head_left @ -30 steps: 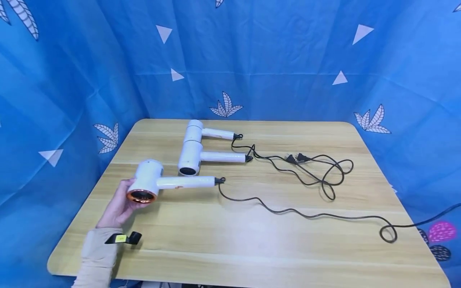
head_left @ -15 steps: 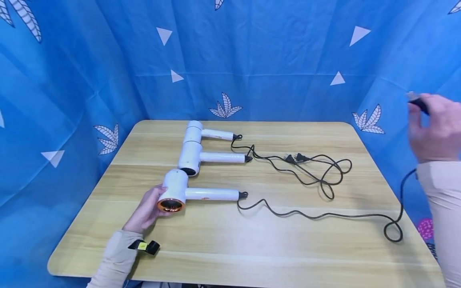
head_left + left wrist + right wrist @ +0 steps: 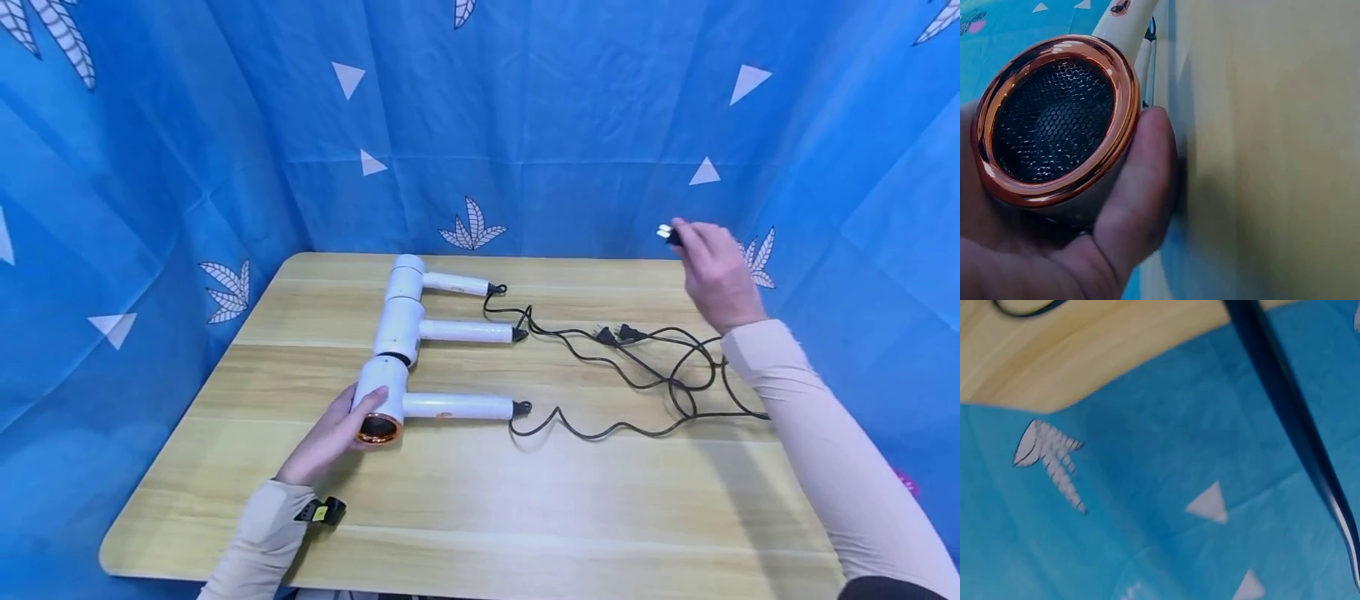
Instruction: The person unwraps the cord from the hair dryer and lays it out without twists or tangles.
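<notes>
My left hand [image 3: 326, 437] grips the barrel of the nearest white hair dryer [image 3: 392, 380], whose copper ring and dark mesh grille [image 3: 1054, 122] face me. That dryer's handle points right, and its back end meets or nearly meets the middle dryer's front. In my right hand [image 3: 716, 275], held above the table's far right, the fingers pinch a black plug [image 3: 672, 236] with its prongs pointing left. A black cord [image 3: 1285, 394] crosses the right wrist view, where the hand itself is out of sight. A middle white hair dryer [image 3: 397, 327] and a rear one [image 3: 406, 275] lie in line behind.
Two black plugs [image 3: 606, 335] with their looped cords [image 3: 637, 383] lie on the right half of the wooden table [image 3: 525, 517]. A blue patterned curtain [image 3: 585, 108] surrounds the back and sides.
My left hand has moved the nearest hair dryer right, into line with the other two. My right hand has come into view with the plug and swung left, drawing the cord along.
</notes>
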